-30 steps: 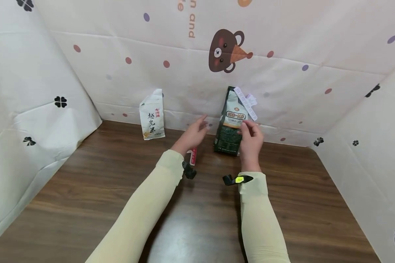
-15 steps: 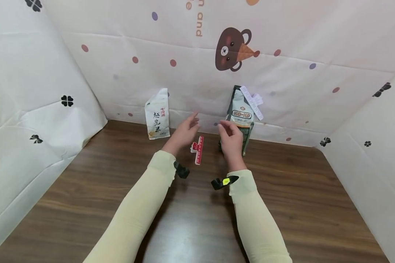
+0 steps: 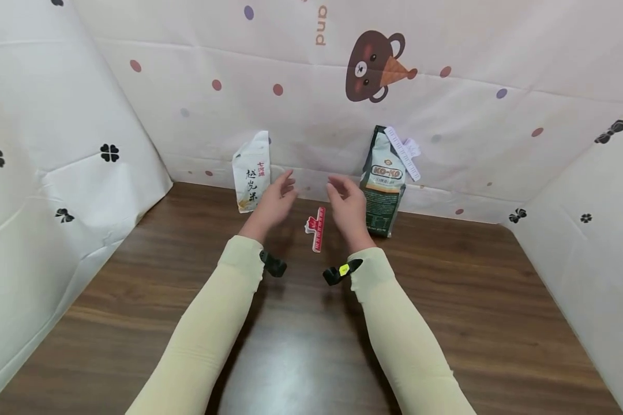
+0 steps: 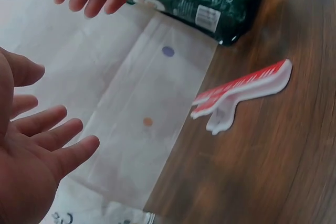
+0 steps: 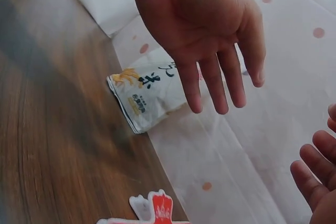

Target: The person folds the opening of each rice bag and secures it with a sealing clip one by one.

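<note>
My left hand (image 3: 273,203) hovers in front of the white rice bag (image 3: 251,176), fingers loosely extended and holding nothing. Opposite it, my right hand (image 3: 349,208) is held up beside the green KO-KO bag (image 3: 381,202), also without anything in its grasp. Between the two hands a red and white sealing clip (image 3: 318,230) lies on the table. A white sealing clip (image 3: 402,153) sits slantwise across the top corner of the green bag. In the left wrist view the red clip (image 4: 244,90) shows its white underside, apart from both hands.
Both bags stand upright against the patterned back cloth (image 3: 311,115) at the rear edge of the wooden table (image 3: 446,300). White cloth (image 3: 31,173) walls in the left side, and another hangs along the right.
My right hand has come away from the green bag and moved left. My left hand has also shifted left, uncovering the red clip. The head view has turned slightly.
</note>
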A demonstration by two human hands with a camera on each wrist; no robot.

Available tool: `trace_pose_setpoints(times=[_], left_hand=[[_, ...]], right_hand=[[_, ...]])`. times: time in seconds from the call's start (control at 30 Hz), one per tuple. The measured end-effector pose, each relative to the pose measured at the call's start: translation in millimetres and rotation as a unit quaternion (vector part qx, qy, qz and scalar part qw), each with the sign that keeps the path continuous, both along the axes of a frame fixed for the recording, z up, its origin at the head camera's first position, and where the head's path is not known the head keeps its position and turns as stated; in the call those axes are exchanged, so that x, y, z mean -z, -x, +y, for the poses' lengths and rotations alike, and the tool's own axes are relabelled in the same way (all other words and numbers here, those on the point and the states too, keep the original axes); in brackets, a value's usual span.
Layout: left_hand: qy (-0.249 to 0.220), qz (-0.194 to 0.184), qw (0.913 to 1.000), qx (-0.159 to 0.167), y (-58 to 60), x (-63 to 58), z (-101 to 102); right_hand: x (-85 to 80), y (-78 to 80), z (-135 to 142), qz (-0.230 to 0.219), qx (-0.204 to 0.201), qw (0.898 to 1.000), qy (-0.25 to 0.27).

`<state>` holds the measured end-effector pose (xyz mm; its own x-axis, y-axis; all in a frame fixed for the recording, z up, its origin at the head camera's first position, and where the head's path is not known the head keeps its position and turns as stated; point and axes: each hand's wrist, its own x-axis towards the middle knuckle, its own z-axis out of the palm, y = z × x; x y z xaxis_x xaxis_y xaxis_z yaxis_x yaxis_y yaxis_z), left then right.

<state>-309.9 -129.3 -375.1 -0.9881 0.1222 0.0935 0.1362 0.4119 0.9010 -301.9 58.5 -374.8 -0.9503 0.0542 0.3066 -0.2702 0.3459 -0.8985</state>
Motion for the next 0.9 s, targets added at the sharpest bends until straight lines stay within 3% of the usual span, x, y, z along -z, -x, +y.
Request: trace_pose_setpoints(times=[0.33, 0.57, 0.9], left_hand=[[-0.007, 0.012, 0.9996, -0.024, -5.6, -4.0, -27.5], [-0.010, -0.010, 0.9984, -0.054, -8.0, -3.1, -44.2], [-0.012, -0.004, 0.9967, -0.080, -9.9, -4.3, -65.9]], right_hand=[[-3.8, 5.8, -25.9, -0.003, -0.021, 1.000, -0.021], [-1.8, 11.4, -37.9, -0.001, -0.052, 0.999, -0.015], [-5.6, 14.1, -58.5, -0.006, -0.084, 0.996, -0.024]])
